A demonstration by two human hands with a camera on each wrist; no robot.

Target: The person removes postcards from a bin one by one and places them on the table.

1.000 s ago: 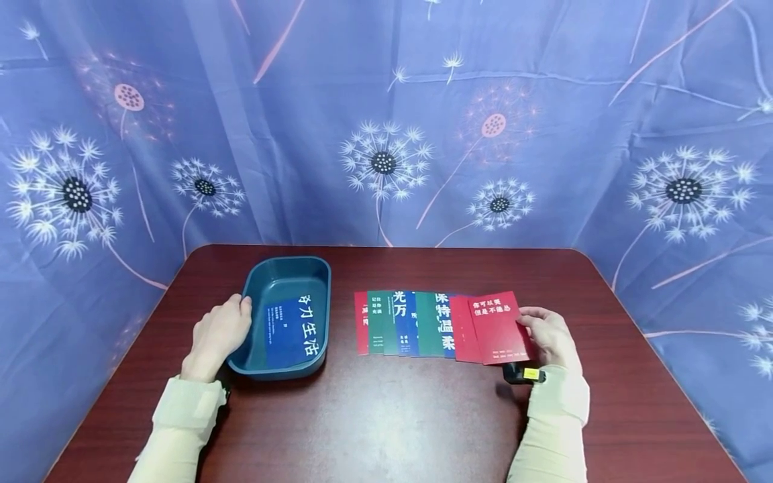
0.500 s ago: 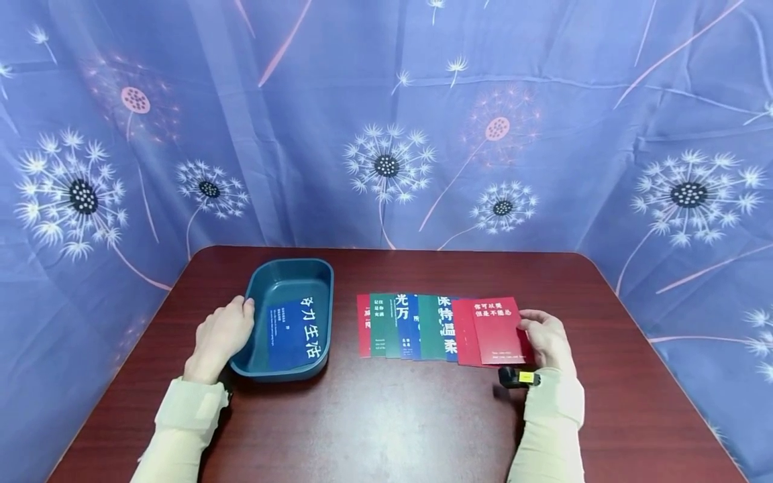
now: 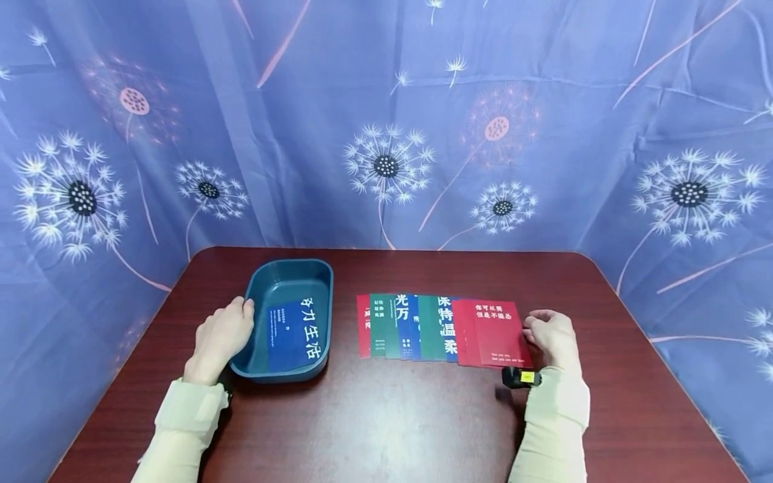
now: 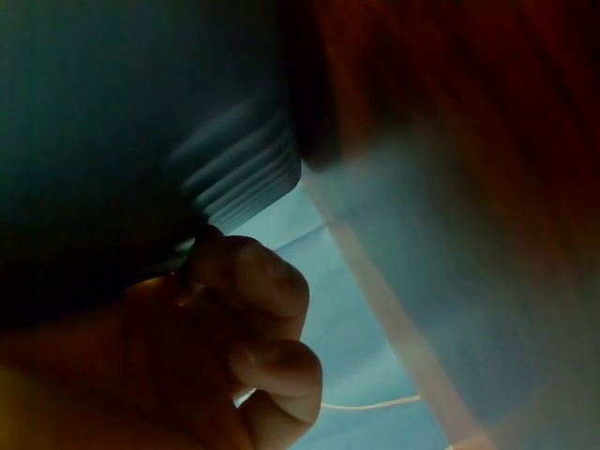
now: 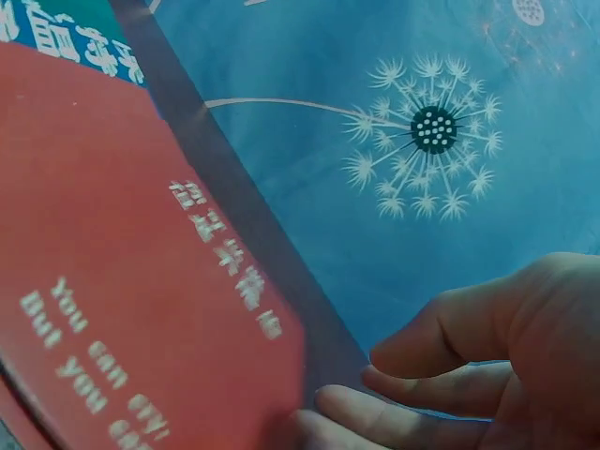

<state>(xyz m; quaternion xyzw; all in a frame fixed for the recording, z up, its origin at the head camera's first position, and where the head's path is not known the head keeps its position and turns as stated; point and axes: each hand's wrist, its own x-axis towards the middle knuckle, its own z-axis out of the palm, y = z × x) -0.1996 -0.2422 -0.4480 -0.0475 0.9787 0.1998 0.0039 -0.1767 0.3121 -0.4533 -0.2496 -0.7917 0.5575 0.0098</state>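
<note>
My left hand [image 3: 222, 335] grips the left rim of a teal plastic bin [image 3: 323, 335]. In the left wrist view its curled fingers [image 4: 272, 286] show beside the bin's ridged wall [image 4: 248, 178]. A blue card [image 3: 292, 335] with white lettering lies inside. To the right, several red, green and blue cards overlap in a row, ending in a red card [image 3: 501, 332] printed with white text. My right hand [image 3: 551, 337] is at that card's right edge, holding nothing between thumb and fingers; in the right wrist view a lower fingertip [image 5: 309, 427] meets the edge.
A dark red-brown table [image 3: 386, 416] carries everything, with rounded back corners. A blue curtain [image 3: 302, 134] with dandelion prints stands behind and at both sides. A black wrist camera [image 3: 519, 377] sits below the red card's right corner.
The last red card has gone from raised and tilted to flat at the row's right end. My right hand has let go of it and drawn slightly right. The left hand keeps its hold.
</note>
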